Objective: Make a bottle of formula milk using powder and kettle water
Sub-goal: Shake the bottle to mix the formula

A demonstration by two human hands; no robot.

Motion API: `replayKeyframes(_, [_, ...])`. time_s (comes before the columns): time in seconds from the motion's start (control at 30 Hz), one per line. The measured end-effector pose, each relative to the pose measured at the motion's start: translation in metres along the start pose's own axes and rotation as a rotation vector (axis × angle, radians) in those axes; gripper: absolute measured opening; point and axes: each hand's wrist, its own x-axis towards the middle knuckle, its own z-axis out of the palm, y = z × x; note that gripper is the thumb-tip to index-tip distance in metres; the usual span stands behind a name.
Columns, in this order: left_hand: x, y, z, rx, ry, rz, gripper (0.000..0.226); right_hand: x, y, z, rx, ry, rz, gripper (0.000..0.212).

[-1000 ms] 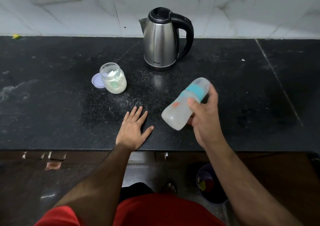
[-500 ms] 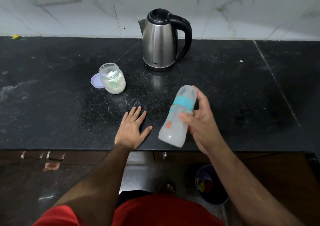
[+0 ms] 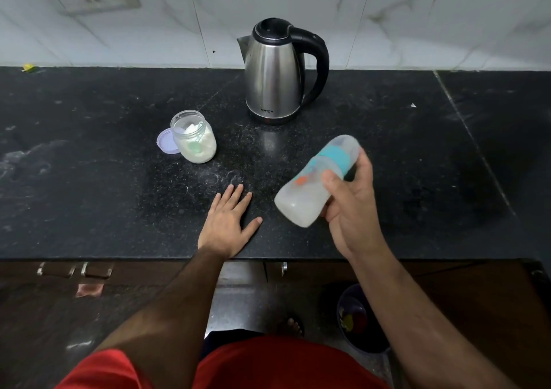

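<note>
Lying dark and speckled under everything, the counter [image 3: 89, 198]. Standing upright beyond the fingertips of both hands, the kettle [image 3: 275, 69]. Tilting in mid-air with its teal collar up and away, the bottle [image 3: 316, 183], thumb and fingers of the right hand [image 3: 348, 209] curling round its middle. Pressing flat, fingers straight and slightly spread, the left hand [image 3: 226, 224], holding nothing. Sitting open past those fingertips, to their left, the powder jar [image 3: 195, 138], touching its lid [image 3: 167, 141].
</note>
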Motion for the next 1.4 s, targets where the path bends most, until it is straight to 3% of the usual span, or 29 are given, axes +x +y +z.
replayKeyframes(0.13, [0.001,-0.001,0.000,0.010,-0.014,0.007,0.076,-0.005,0.000,0.003,-0.113,-0.139,0.095,0.081])
replayKeyframes(0.23, [0.000,0.000,0.000,0.000,0.006,0.003,0.076,0.003,-0.002,0.001,-0.009,0.042,0.045,0.073])
replayKeyframes(0.3, [0.000,0.000,0.000,-0.001,0.006,0.004,0.075,0.004,-0.002,0.002,-0.005,0.072,0.041,0.071])
replayKeyframes(0.47, [0.000,0.000,-0.001,-0.003,-0.017,0.002,0.074,-0.008,0.002,0.004,-0.117,-0.146,0.134,0.082])
replayKeyframes(0.63, [0.000,0.000,0.000,0.000,-0.001,0.003,0.074,0.003,-0.002,0.007,0.027,0.083,0.035,0.071])
replayKeyframes(0.8, [0.000,0.000,-0.002,0.008,-0.020,0.003,0.080,-0.007,0.003,0.009,-0.116,-0.108,0.098,0.082])
replayKeyframes(0.97, [0.000,0.000,0.000,0.001,0.004,0.000,0.076,0.004,-0.007,0.005,0.026,0.083,-0.020,0.070])
replayKeyframes(1.13, [0.000,0.000,-0.001,0.005,-0.012,0.006,0.077,-0.009,0.004,0.006,-0.116,-0.094,0.073,0.082])
replayKeyframes(1.3, [0.000,-0.001,0.000,-0.006,0.009,0.002,0.072,0.001,-0.001,0.005,-0.008,0.106,-0.003,0.073])
replayKeyframes(1.4, [0.000,-0.001,0.000,0.003,0.002,0.004,0.076,-0.003,0.006,0.008,-0.045,0.050,0.038,0.075])
